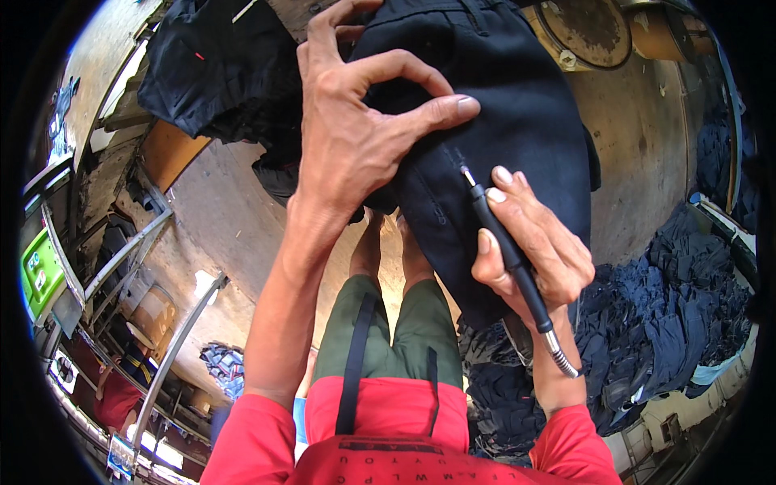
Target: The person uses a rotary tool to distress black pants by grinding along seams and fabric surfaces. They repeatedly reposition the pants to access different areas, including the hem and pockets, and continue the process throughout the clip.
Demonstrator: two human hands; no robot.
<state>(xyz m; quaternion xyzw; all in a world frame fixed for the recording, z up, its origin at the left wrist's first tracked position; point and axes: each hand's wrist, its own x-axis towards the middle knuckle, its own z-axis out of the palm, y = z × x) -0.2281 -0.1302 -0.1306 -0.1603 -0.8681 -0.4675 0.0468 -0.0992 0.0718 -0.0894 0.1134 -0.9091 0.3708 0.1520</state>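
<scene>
Black trousers (517,145) hang or lie spread out in front of me, waistband at the top of the view. My left hand (356,105) is on their left side, thumb and forefinger nearly meeting on the cloth and the other fingers curled at the edge. A slim black pen-shaped handpiece (509,250), with a metal tip and a spring-like coil at its rear, is gripped in my right hand (541,242). Its tip is at the cloth just below my left thumb, beside a faint worn-looking mark. What supports the trousers is hidden.
More dark garments (218,65) are heaped at the upper left. A large pile of dark clothes (647,315) lies at the right. Round drum-like containers (586,32) stand at the upper right. Metal rails (174,356) and a green tray (42,271) are at the left.
</scene>
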